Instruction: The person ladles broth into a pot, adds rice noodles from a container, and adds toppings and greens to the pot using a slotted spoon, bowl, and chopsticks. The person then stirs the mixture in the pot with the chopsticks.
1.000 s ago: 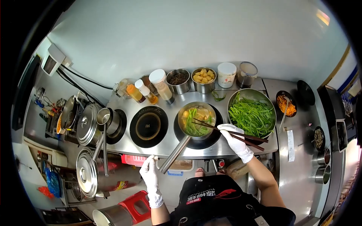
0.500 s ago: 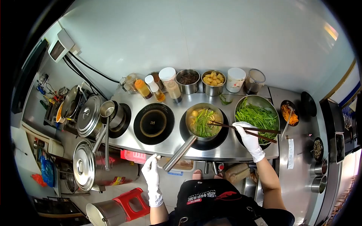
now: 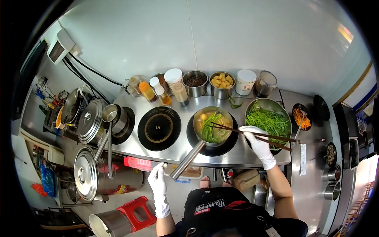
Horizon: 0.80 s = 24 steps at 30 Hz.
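My right hand (image 3: 258,146), in a white glove, is closed around a pair of long dark chopsticks (image 3: 272,138). Their tips reach into a steel saucepan (image 3: 200,142) and touch green leafy vegetables (image 3: 212,128) lying in yellowish broth with noodle-like strands. The pan rests on the right-hand induction hob, its long handle (image 3: 188,160) pointing toward me. My gloved left hand (image 3: 158,181) hangs by the counter's front edge, left of that handle and apart from it. Its fingers are pinched together, and anything between them is too small to make out. Beneath my right hand sits a bowl of cut greens (image 3: 267,120).
Along the wall stand sauce bottles (image 3: 147,91), white-lidded tubs (image 3: 246,82) and a pot of yellow chunks (image 3: 222,85). A second hob (image 3: 159,128) lies left of the pan. Lidded stockpots (image 3: 87,172) and a ladle (image 3: 110,150) are farther left. Shredded carrot (image 3: 301,117) is at right.
The chopstick tips have shifted slightly left in the pan, and the greens there have moved left, showing more broth at right. My left hand stays nearly still.
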Each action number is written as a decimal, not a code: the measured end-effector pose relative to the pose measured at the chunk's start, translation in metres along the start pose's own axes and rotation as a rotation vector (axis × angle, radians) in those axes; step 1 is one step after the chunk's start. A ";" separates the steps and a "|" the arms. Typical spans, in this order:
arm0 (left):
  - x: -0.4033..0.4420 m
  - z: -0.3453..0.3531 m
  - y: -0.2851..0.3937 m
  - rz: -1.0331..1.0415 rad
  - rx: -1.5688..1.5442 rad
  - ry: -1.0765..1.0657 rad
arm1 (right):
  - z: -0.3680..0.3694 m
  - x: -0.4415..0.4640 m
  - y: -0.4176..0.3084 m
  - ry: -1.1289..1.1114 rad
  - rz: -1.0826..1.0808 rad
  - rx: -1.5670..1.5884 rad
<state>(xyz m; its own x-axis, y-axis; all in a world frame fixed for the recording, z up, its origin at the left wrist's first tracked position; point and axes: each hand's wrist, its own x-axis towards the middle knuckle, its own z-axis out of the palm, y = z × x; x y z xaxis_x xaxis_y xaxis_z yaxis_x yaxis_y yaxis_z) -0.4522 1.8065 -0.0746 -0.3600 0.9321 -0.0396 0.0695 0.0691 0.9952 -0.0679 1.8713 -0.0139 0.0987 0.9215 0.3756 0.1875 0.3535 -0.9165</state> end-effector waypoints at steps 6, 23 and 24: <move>-0.001 0.007 0.001 0.047 0.022 -0.033 | 0.005 -0.013 0.031 -0.093 0.045 -0.079; 0.004 0.017 0.002 0.052 0.046 -0.051 | -0.021 -0.014 0.015 0.031 0.007 -0.101; 0.004 0.017 0.001 0.055 0.046 -0.052 | -0.021 -0.014 0.015 0.036 0.011 -0.104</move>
<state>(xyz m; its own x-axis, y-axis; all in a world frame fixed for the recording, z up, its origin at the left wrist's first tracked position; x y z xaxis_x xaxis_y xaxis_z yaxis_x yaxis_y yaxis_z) -0.4373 1.8160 -0.0748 -0.3054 0.9522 0.0094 0.1307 0.0321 0.9909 -0.0457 1.8606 -0.0295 0.1357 0.9182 0.3723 0.2868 0.3232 -0.9018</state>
